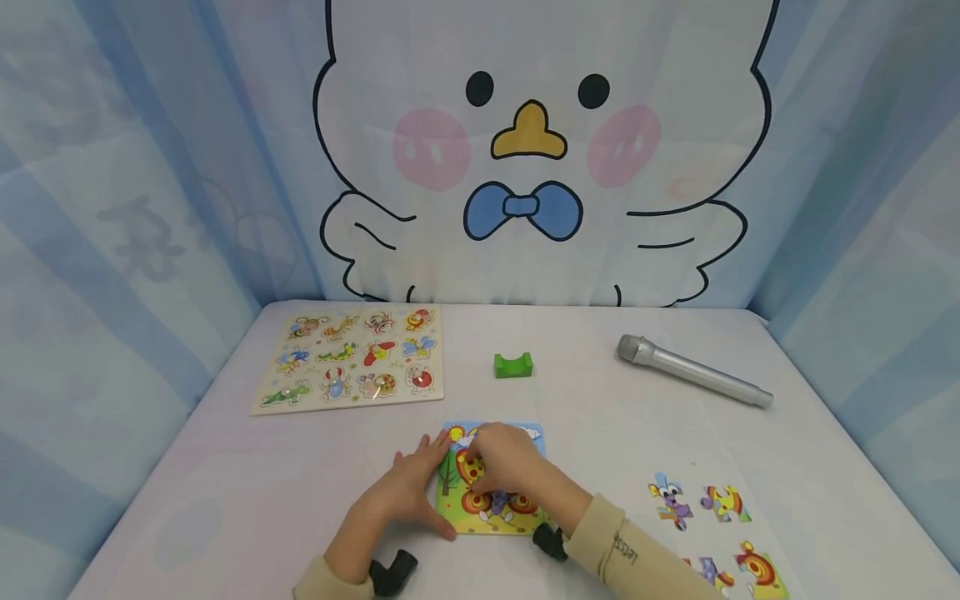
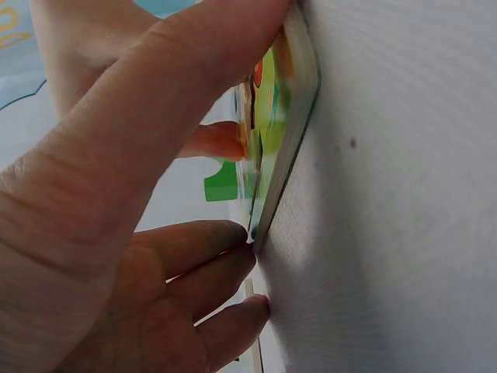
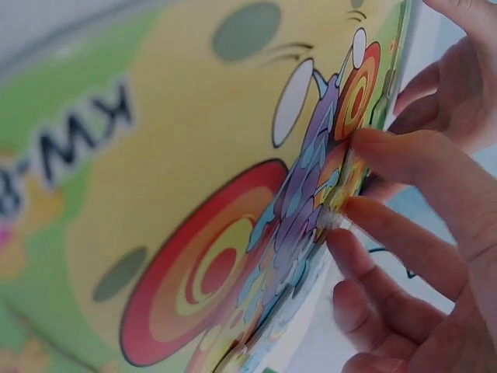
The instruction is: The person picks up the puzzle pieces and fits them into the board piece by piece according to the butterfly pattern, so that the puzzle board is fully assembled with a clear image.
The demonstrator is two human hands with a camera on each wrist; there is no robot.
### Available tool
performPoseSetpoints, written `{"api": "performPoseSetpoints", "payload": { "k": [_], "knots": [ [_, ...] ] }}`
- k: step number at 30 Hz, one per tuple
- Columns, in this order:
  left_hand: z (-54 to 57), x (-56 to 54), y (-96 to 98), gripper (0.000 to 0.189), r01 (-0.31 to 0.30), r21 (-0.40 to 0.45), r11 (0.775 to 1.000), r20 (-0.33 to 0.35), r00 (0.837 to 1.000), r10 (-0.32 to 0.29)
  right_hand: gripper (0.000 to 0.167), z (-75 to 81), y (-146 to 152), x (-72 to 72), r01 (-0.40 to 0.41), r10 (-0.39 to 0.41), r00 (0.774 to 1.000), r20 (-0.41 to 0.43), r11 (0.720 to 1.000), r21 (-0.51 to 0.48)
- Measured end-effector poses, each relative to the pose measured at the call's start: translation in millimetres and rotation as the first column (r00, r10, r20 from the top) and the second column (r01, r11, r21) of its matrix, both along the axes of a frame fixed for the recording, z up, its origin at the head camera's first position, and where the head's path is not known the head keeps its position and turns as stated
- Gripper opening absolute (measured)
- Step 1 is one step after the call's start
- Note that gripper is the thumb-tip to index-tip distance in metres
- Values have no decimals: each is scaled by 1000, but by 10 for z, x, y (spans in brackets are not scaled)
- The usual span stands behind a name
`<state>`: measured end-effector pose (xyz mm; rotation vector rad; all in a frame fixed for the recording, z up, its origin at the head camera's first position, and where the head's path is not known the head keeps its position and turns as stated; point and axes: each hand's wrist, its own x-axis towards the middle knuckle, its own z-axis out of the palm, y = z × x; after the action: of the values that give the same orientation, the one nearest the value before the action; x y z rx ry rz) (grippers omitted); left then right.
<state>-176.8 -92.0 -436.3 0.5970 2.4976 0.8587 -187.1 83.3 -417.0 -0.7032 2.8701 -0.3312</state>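
A small picture puzzle board point(image 1: 487, 524) lies on the white table, showing a sun, a tree and red-orange wheels. My left hand point(image 1: 408, 490) spans its left side, fingers fairly straight along the edge and thumb at the near left corner. In the left wrist view the thumb point(image 2: 210, 54) touches the board's edge. Over the board, my right hand point(image 1: 512, 460) pinches a yellow-and-red puzzle piece point(image 3: 335, 190) between thumb and index finger, against the picture. Purple and blue parts of the picture show beneath it. The hand hides the board's upper middle.
Several loose puzzle pieces point(image 1: 670, 500) lie at the right front, partly behind the right sleeve point(image 1: 637, 550). A wooden insect puzzle point(image 1: 347, 407) lies at the back left. Behind the board stands a green notched block point(image 1: 513, 367), with a silver microphone point(image 1: 697, 373) farther right.
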Motion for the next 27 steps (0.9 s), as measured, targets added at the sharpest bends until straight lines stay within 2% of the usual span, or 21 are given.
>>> {"api": "performPoseSetpoints", "payload": {
  "k": [6, 11, 19, 27],
  "knots": [
    [5, -1, 3, 112, 2, -4, 1000, -7, 1000, -2, 33, -1, -3, 4, -6, 6, 1000, -15, 1000, 15],
    [19, 3, 7, 112, -1, -7, 1000, 0, 1000, 1, 33, -19, 16, -1, -9, 9, 1000, -11, 1000, -17],
    [8, 2, 0, 113, 3, -5, 1000, 1, 1000, -3, 37, -36, 90, -18, -15, 21, 998, 59, 994, -107],
    [-6, 10, -5, 113, 2, 3, 1000, -14, 1000, -2, 44, 54, 264, -14, -32, 57, 992, 117, 978, -205]
  ]
}}
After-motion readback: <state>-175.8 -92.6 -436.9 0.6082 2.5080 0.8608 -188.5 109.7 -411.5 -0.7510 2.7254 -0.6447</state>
